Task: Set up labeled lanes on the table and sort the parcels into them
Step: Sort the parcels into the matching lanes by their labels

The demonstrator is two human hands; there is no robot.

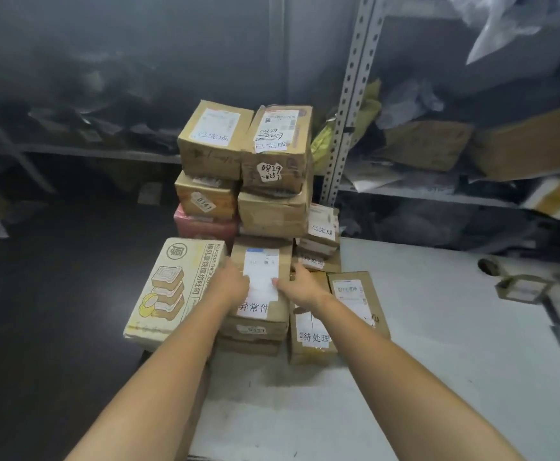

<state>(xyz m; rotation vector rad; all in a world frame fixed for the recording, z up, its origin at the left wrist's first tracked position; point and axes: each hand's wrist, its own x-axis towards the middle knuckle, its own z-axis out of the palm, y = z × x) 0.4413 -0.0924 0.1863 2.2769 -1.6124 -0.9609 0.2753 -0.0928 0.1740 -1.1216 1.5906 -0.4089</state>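
- A dim storeroom with metal shelves (348,128); the white table (438,327) carries stacked boxes at its far left.
- The parcel (282,307) (marked 异常件) tops a low near stack, between a toast box (168,287) on the left and a 待处理 box (312,341) on the right.
- The left hand (235,281) rests at its left edge; its fingers are hidden, so I cannot tell how they lie.
- The right hand (300,284) grips its right edge, thumb on the white label (260,271), fingers curled over the side.
- A tall stack (245,168) stands just beyond.

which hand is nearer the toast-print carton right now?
Left. The left hand sits at the 异常件 parcel's left edge, right beside the toast-print carton; the right hand is at that parcel's right edge, farther away.
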